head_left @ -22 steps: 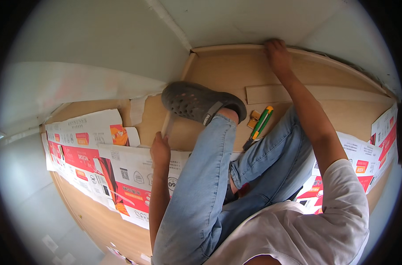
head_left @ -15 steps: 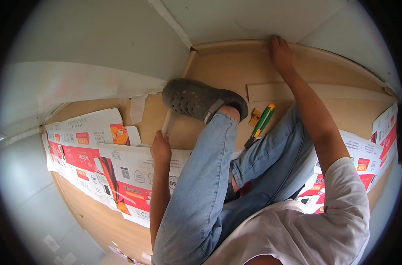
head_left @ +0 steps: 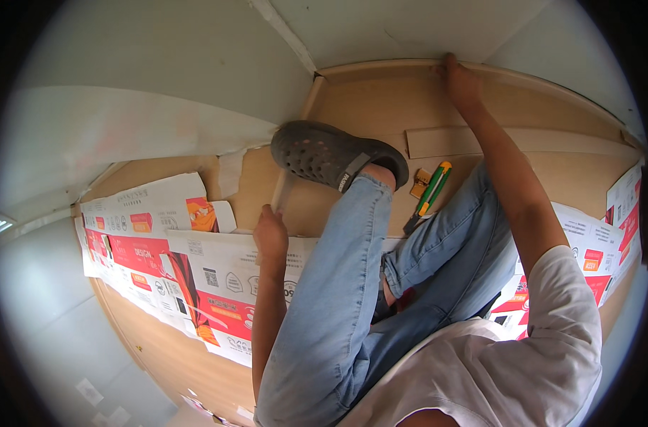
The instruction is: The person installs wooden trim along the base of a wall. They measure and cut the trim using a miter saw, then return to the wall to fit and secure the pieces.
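Observation:
My left hand (head_left: 270, 233) is closed around the near end of a narrow tan strip (head_left: 281, 191). That strip runs away under my grey clog (head_left: 331, 153) toward the far corner; the clog hides its middle. At the far wall, my right hand (head_left: 462, 85) has its fingers bent onto a long tan edge strip (head_left: 388, 65) lying along the foot of the wall. Its fingertips are partly hidden there. Between my shoe and my right leg lies a green and yellow utility knife (head_left: 432, 191), with a small yellow-brown packet (head_left: 421, 182) beside it.
A flat tan strip (head_left: 509, 141) lies crosswise on the wooden board (head_left: 367, 107). Printed cardboard sheets (head_left: 135, 249) cover the board at left, and more printed cardboard (head_left: 584, 238) lies at right. Pale walls (head_left: 189, 64) close in on the far and left sides.
The view has shifted slightly, so everything sits a little farther right. My right hand's fingers have changed position slightly on the far strip. My left hand keeps its hold.

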`<state>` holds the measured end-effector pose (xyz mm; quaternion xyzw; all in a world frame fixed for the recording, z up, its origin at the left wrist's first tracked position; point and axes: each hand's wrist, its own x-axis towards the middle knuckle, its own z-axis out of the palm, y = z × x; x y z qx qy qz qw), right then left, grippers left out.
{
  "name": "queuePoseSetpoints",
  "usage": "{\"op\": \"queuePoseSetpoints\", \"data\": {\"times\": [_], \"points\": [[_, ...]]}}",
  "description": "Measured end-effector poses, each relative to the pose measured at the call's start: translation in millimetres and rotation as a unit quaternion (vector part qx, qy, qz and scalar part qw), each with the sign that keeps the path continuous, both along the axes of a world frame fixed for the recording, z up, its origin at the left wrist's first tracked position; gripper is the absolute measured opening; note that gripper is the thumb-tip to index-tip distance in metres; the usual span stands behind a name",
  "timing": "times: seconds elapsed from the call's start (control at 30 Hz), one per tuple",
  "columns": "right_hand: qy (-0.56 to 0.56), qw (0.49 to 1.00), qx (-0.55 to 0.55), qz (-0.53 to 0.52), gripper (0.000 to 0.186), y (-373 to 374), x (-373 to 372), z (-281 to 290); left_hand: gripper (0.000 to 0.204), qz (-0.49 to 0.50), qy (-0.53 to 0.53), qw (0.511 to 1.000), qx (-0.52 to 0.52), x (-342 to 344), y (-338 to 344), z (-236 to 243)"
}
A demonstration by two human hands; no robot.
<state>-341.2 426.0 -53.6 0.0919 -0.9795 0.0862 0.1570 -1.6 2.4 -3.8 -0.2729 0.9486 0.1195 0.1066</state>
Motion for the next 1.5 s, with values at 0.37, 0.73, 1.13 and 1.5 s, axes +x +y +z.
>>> {"op": "queuePoseSetpoints", "data": {"times": [0.37,0.73,1.13,1.5], "points": [[-0.061,0.996,-0.057,-0.021,0.032,-9,6,14,0.029,-0.011,-0.022,0.999,-0.027,-8,4,-2],[-0.063,0.994,-0.084,-0.006,0.026,-9,3,5,0.03,-0.006,0.005,0.999,-0.051,-4,2,-7],[-0.056,0.993,-0.099,0.008,0.025,-7,4,4,0.026,-0.025,0.004,0.997,-0.068,-7,3,-7],[-0.075,0.99,-0.121,0.025,0.027,-10,2,2,0.024,-0.014,0.02,0.998,-0.049,-6,-1,-5]]}}
